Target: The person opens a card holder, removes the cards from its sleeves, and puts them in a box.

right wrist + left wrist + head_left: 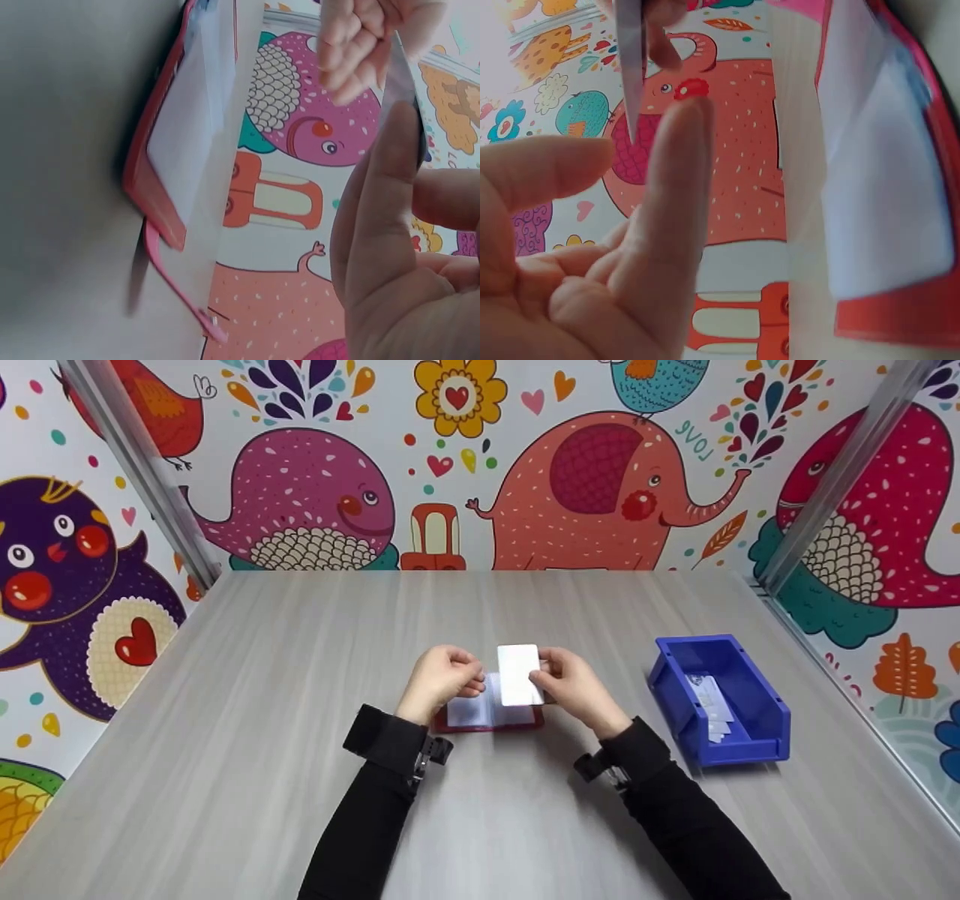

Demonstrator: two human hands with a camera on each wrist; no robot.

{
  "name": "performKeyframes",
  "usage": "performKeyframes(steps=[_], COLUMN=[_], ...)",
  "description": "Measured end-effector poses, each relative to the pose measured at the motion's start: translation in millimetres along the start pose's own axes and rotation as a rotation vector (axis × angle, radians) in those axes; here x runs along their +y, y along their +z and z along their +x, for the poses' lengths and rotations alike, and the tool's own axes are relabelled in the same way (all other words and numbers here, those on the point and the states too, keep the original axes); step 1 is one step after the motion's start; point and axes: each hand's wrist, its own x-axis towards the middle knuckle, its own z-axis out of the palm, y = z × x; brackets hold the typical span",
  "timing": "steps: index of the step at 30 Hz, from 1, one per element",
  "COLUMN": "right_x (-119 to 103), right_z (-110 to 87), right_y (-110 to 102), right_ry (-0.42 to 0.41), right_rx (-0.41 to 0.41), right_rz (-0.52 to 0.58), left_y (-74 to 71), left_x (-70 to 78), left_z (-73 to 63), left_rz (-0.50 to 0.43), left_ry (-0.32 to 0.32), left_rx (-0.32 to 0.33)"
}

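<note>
My right hand pinches a white card between thumb and fingers, holding it above an opened red card holder. The holder lies on the table, and pale sleeves show inside its red cover. Just left of the card is my left hand. Its thumb and index finger stand apart with nothing between them in the left wrist view, where the card appears edge-on. A pink strap hangs out from the holder in the right wrist view.
To the right on the table stands a blue bin with several cards in it. Patterned wall panels with cartoon animals border the wood-grain table at the back and both sides.
</note>
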Motion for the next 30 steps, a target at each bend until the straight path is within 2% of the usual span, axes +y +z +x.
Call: performKeyframes(steps=[2,5,9,13,21,25,30], right_x=[1.0,2.6,4.6,6.0,3.5,2.8,0.6], right_z=[-2.4,-5.6,-9.1,-13.5,-25.8,-33.1,-42.6], right_y=[-5.7,-13.6,-23.5,-33.6,-57.7,-71.5,-89.2], right_ry=[-0.009,-0.019,-0.020,-0.006,-0.001,-0.001,0.014], right_rx=[0.015,0.034,0.039,0.038,0.064,0.090,0.103], right_rz=[-0.023,-0.038,-0.007,0.025,0.017,0.015,-0.018], left_y=[-2.0,-5.7,-10.5,-14.3,-18.1,-20.6,-22.0], left_x=[-0.3,-1.7,-4.3,-8.4,-18.4,-22.9,-26.2], left_z=[-0.2,-0.8,-1.6,-3.1,-0.7,1.3,3.7], left_rz=[0.074,0.242,0.522,0.700,0.827,0.866,0.867], left_ry=[0.017,0.052,0.139,0.180,0.150,0.122,0.040], left_rx=[0.039,0.097,0.183,0.238,0.275,0.260,0.218])
